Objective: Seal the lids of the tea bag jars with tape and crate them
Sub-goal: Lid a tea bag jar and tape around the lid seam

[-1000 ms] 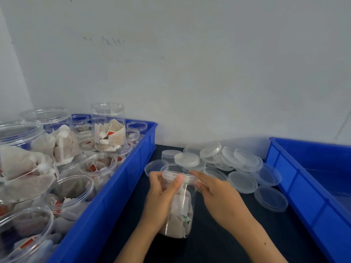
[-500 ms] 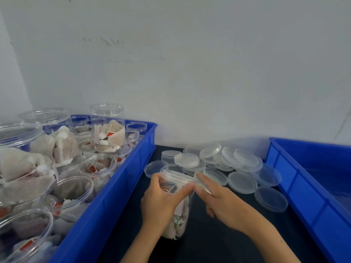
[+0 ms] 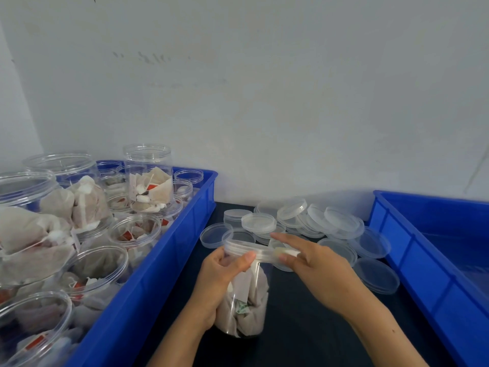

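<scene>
Against a bare white wall [image 3: 264,88], a dark worktop [image 3: 304,327] sits between a blue crate [image 3: 164,260] packed with unlidded tea bag jars on the left and a second blue crate [image 3: 423,260] on the right. Loose clear lids [image 3: 330,223] lie heaped at the back. At centre stands the jar [image 3: 246,300] being sealed: the left hand [image 3: 219,276] grips its upper body, thumb pressed at the lid [image 3: 248,250]; the right hand [image 3: 312,263] pinches a strip of tape [image 3: 287,252] at the rim, forefinger extended. Best practice looks to be keeping the tape taut while bridging lid and jar wall.
</scene>
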Demonstrator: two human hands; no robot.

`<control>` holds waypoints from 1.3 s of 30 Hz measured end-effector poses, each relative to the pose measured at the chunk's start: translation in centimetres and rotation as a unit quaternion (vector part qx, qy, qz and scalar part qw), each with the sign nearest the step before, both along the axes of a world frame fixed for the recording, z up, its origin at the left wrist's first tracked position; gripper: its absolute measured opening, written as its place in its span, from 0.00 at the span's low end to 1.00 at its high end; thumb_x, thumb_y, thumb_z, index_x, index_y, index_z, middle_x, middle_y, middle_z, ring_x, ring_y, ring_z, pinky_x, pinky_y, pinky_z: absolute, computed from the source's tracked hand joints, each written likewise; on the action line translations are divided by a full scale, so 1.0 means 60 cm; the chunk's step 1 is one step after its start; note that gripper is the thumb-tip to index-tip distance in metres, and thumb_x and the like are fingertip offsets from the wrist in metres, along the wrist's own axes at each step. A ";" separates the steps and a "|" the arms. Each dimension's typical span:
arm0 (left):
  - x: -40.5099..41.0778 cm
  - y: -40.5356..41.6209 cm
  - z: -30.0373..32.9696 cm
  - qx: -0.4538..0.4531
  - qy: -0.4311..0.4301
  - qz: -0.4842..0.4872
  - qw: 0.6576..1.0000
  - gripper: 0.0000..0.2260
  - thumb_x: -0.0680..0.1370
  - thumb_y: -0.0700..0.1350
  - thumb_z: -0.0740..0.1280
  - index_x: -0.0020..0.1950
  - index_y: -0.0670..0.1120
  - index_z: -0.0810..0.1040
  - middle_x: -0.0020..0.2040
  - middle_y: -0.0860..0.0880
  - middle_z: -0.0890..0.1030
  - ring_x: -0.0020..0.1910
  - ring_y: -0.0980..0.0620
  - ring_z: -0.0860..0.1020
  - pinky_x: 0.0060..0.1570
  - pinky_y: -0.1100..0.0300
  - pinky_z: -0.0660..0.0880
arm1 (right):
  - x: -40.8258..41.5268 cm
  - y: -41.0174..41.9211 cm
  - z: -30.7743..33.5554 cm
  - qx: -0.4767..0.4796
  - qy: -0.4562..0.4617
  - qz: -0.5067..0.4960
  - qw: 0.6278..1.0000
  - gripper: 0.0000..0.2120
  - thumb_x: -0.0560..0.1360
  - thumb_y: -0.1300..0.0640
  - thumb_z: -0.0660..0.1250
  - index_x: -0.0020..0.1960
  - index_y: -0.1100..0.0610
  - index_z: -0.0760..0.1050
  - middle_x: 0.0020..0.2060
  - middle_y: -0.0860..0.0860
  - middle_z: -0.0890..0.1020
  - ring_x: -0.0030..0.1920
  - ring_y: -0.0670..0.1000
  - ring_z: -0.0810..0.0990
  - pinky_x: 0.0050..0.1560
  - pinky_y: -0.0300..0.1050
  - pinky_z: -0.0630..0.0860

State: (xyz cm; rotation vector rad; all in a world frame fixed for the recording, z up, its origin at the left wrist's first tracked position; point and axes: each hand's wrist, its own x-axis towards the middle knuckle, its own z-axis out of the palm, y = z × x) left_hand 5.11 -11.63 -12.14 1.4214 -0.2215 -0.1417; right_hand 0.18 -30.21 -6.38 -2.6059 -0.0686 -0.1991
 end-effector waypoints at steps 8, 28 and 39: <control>0.005 0.005 -0.008 -0.011 0.008 -0.014 1.000 0.29 0.59 0.59 0.75 0.55 0.45 0.81 0.47 0.49 0.86 0.46 0.54 0.84 0.45 0.64 0.76 | 0.004 0.011 -0.008 -0.052 -0.008 0.010 0.999 0.18 0.81 0.41 0.53 0.70 0.28 0.60 0.49 0.42 0.81 0.38 0.42 0.73 0.48 0.44 0.75; -0.008 -0.019 0.000 0.157 -0.024 0.097 0.983 0.52 0.49 0.72 0.74 0.69 0.53 0.69 0.56 0.56 0.78 0.55 0.59 0.76 0.54 0.56 0.76 | -0.040 0.056 -0.033 -0.038 -0.052 -0.042 0.997 0.21 0.83 0.45 0.48 0.75 0.33 0.52 0.33 0.43 0.71 0.35 0.43 0.72 0.37 0.37 0.71; -0.003 -0.001 -0.001 0.054 -0.037 0.043 0.997 0.31 0.52 0.58 0.78 0.53 0.54 0.77 0.46 0.65 0.83 0.45 0.68 0.80 0.37 0.77 0.73 | -0.025 -0.007 -0.027 0.134 0.045 0.016 0.990 0.21 0.79 0.43 0.61 0.71 0.33 0.64 0.31 0.42 0.73 0.35 0.38 0.70 0.47 0.38 0.68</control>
